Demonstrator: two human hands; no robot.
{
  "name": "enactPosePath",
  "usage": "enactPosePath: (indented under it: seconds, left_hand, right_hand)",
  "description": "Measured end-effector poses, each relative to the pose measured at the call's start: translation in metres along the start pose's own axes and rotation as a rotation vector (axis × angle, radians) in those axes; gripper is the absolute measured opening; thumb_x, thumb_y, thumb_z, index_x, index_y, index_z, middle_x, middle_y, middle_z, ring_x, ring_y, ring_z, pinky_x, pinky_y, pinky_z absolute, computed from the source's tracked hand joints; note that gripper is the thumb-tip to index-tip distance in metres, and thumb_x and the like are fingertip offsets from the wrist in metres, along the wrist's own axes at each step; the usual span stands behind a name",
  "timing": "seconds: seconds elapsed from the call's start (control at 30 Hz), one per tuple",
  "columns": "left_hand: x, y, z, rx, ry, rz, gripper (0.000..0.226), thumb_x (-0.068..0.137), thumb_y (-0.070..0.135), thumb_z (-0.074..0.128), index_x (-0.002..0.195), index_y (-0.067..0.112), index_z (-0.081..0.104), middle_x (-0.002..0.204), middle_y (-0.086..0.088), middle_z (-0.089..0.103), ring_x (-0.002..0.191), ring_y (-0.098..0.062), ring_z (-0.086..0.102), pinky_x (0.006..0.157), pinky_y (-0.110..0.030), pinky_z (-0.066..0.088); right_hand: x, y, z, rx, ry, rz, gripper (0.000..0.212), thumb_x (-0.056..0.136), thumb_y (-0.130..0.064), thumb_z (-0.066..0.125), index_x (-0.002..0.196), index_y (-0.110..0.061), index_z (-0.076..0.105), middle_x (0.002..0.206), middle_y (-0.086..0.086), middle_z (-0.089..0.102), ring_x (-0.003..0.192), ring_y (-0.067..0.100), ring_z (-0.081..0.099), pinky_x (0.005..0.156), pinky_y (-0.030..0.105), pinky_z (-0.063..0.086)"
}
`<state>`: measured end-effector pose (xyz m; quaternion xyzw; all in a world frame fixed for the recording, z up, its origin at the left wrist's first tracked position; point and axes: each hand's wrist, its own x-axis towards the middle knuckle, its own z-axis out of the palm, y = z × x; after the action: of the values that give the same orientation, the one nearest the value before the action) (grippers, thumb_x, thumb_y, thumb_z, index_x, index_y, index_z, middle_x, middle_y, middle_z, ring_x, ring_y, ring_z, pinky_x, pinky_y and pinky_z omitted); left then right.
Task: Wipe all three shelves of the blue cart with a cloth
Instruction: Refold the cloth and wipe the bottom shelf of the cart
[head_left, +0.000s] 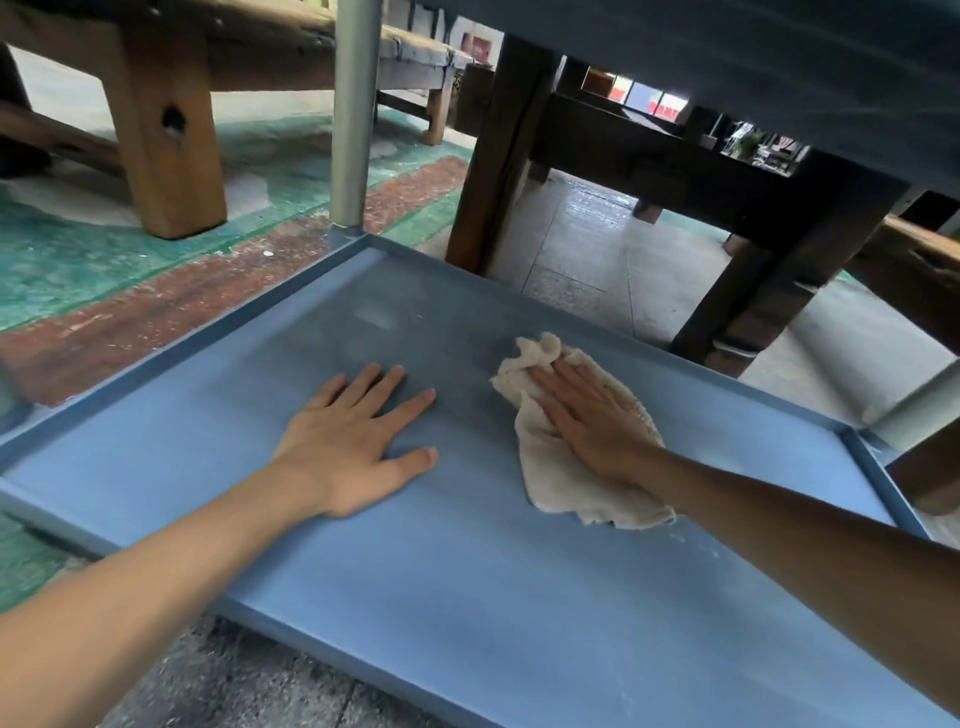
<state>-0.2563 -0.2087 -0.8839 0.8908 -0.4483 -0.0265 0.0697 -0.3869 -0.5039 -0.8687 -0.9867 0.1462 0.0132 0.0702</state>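
A low blue shelf of the cart (467, 597) fills the lower part of the head view, with a raised rim all round. A crumpled cream cloth (561, 478) lies on it right of the middle. My right hand (587, 415) presses flat on the cloth, fingers stretched toward the far rim. My left hand (353, 436) rests palm down on the bare shelf to the left of the cloth, fingers spread, holding nothing. The underside of the shelf above (753, 78) hangs over the top right.
A grey metal cart post (356, 114) rises from the far left corner of the shelf. Wooden bench legs (166, 150) and dark table legs (493, 171) stand on the floor beyond. A painted green and red floor (104, 270) lies at the left.
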Motion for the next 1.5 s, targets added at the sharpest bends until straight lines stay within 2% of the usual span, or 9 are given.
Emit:
enactPosePath:
  seconds: [0.23,0.5,0.63,0.83,1.0,1.17,1.33,1.4,1.5]
  left_hand:
    - [0.000,0.002,0.000,-0.017,0.023,-0.007,0.072,0.086,0.077,0.009,0.152,0.053,-0.007,0.166,0.009,-0.013,0.151,-0.010,-0.017,0.122,-0.035,-0.008]
    - [-0.002,0.002,-0.001,-0.021,0.026,-0.004,0.073,0.085,0.078,0.008,0.152,0.052,-0.006,0.166,0.010,-0.014,0.151,-0.010,-0.018,0.123,-0.035,-0.007]
    - [-0.001,0.001,-0.001,-0.025,0.024,-0.005,0.073,0.085,0.077,0.009,0.152,0.053,-0.006,0.165,0.010,-0.014,0.151,-0.010,-0.019,0.123,-0.035,-0.007]
    - [-0.002,0.002,-0.001,-0.027,0.025,-0.018,0.073,0.084,0.077,0.009,0.152,0.053,-0.005,0.165,0.011,-0.014,0.151,-0.011,-0.017,0.123,-0.037,-0.006]
    - [-0.002,0.004,-0.001,-0.032,0.022,-0.021,0.075,0.082,0.078,0.006,0.152,0.053,-0.005,0.166,0.010,-0.012,0.151,-0.012,-0.017,0.123,-0.038,-0.005]
    - [0.000,0.003,-0.001,-0.028,0.010,-0.023,0.076,0.081,0.078,0.005,0.152,0.053,-0.005,0.166,0.009,-0.011,0.152,-0.012,-0.016,0.123,-0.038,-0.004]
    - [-0.001,0.004,-0.003,-0.034,-0.002,-0.032,0.075,0.081,0.078,0.006,0.152,0.054,-0.005,0.166,0.009,-0.010,0.152,-0.012,-0.015,0.123,-0.038,-0.004]
    - [-0.001,0.005,-0.004,-0.038,-0.007,-0.036,0.074,0.083,0.077,0.008,0.152,0.054,-0.005,0.166,0.010,-0.010,0.152,-0.012,-0.014,0.123,-0.038,-0.004]
    - [-0.001,0.006,-0.007,-0.047,-0.027,-0.038,0.072,0.087,0.076,0.014,0.153,0.053,-0.002,0.167,0.009,-0.009,0.152,-0.014,-0.013,0.123,-0.039,-0.004]
  right_hand:
    - [0.036,0.038,-0.010,0.032,0.014,0.207,0.061,0.104,-0.065,0.010,0.163,-0.049,0.006,0.174,-0.016,-0.006,0.160,0.007,-0.011,0.130,0.045,-0.002]
    - [0.041,0.060,-0.016,0.005,0.018,0.288,0.063,0.107,-0.060,0.011,0.166,-0.038,0.007,0.175,-0.010,-0.005,0.161,0.011,-0.008,0.130,0.045,-0.002]
    - [0.035,0.056,-0.018,0.025,0.028,0.360,0.063,0.107,-0.059,0.011,0.166,-0.038,0.005,0.175,-0.009,-0.007,0.161,0.013,-0.009,0.130,0.046,-0.002]
    - [0.005,0.041,-0.021,0.109,0.103,0.619,0.066,0.107,-0.060,0.012,0.167,-0.033,0.003,0.176,-0.004,-0.004,0.162,0.020,-0.005,0.130,0.049,0.000]
    - [-0.021,0.022,-0.020,0.127,0.079,0.687,0.066,0.107,-0.057,0.008,0.167,-0.031,-0.002,0.175,-0.003,-0.010,0.162,0.022,-0.009,0.130,0.047,-0.004]
    - [-0.056,0.000,-0.007,0.095,0.071,0.675,0.065,0.106,-0.055,0.008,0.166,-0.034,-0.003,0.174,-0.002,-0.014,0.161,0.020,-0.014,0.130,0.045,-0.007]
    - [-0.100,-0.030,0.007,0.090,0.032,0.611,0.062,0.104,-0.058,0.011,0.164,-0.046,-0.003,0.174,-0.007,-0.011,0.160,0.016,-0.014,0.129,0.044,-0.007]
    - [-0.121,-0.042,0.011,0.061,0.012,0.530,0.061,0.102,-0.060,0.008,0.161,-0.053,-0.006,0.174,-0.011,-0.013,0.160,0.015,-0.015,0.129,0.040,-0.009]
    - [-0.157,-0.059,0.014,-0.018,-0.035,0.297,0.058,0.093,-0.070,-0.004,0.151,-0.068,-0.011,0.170,-0.022,-0.021,0.157,0.009,-0.024,0.122,0.026,-0.020]
